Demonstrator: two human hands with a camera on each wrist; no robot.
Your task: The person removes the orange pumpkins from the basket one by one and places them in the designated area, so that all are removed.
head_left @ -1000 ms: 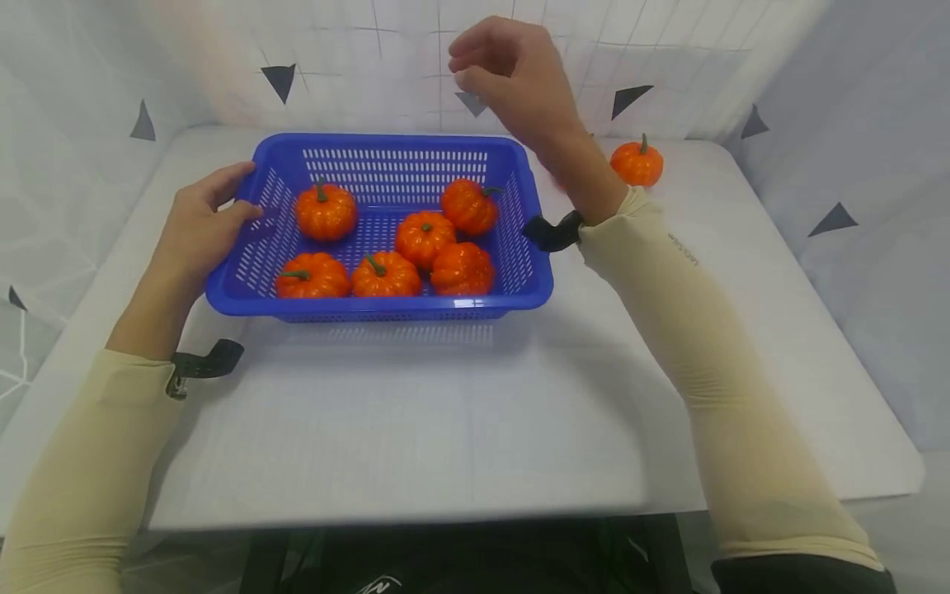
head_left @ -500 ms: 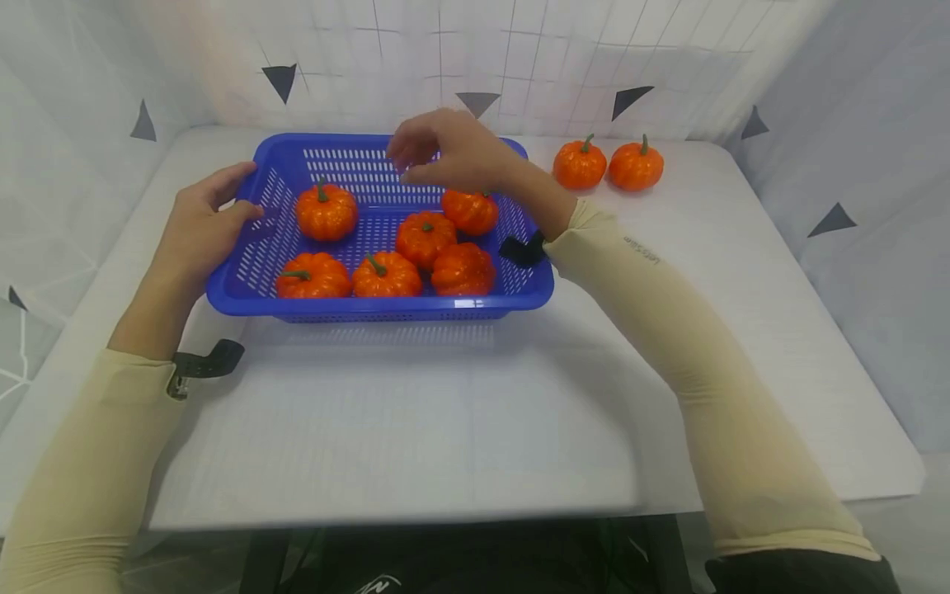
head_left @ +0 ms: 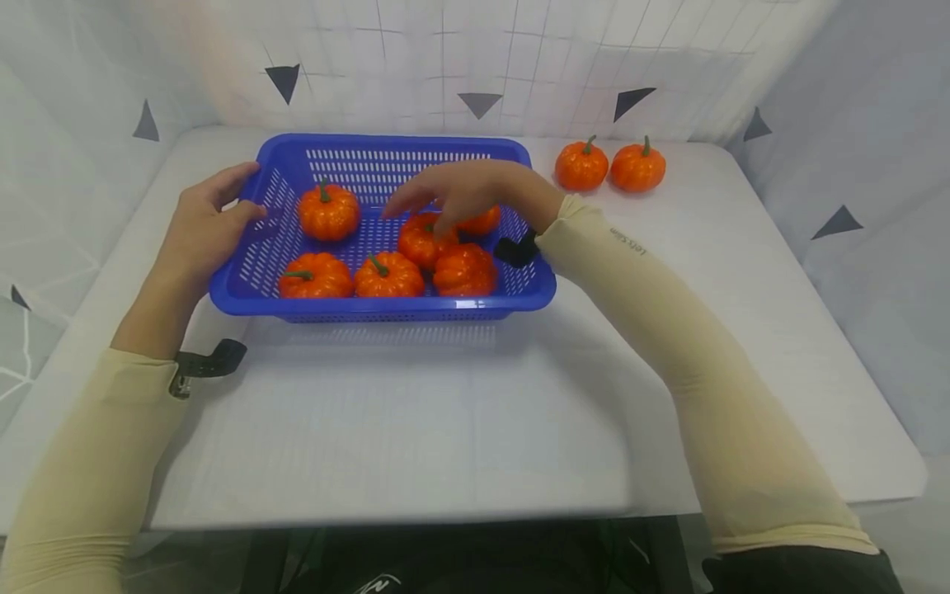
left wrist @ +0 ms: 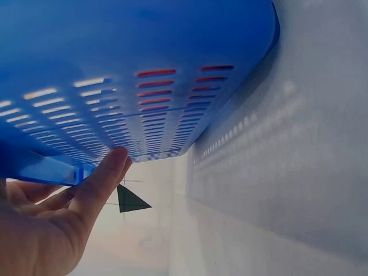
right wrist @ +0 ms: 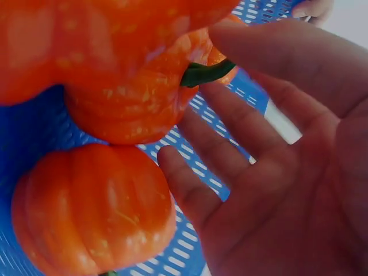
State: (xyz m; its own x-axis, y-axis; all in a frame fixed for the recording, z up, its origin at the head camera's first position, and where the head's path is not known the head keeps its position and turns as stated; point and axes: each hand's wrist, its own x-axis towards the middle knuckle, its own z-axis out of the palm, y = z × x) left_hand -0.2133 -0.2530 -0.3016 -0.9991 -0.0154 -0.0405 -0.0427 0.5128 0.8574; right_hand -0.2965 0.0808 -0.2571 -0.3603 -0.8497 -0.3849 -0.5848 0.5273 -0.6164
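A blue slotted plastic basket (head_left: 386,305) holds several small orange pumpkins with green stems. My left hand (head_left: 206,224) grips the basket's left end, the thumb (left wrist: 106,175) against its slotted outer wall in the left wrist view. Reaching in from the right, my right hand (head_left: 469,188) has its fingers spread and pointing down around the middle pumpkin (head_left: 419,239). In the right wrist view the fingers (right wrist: 198,146) are beside that pumpkin's stem (right wrist: 208,73), the palm free of any object. My right hand partly covers the back-right pumpkin (head_left: 482,223).
Two more pumpkins, one left (head_left: 581,167) and one right (head_left: 637,168), stand side by side on the white table (head_left: 475,429), right of the basket. A white gridded backdrop (head_left: 416,66) with dark triangles rises behind the table's back edge.
From above and behind the basket's right side, my right hand has come left and down into the basket, uncovering the two pumpkins on the table. My left hand keeps its hold.
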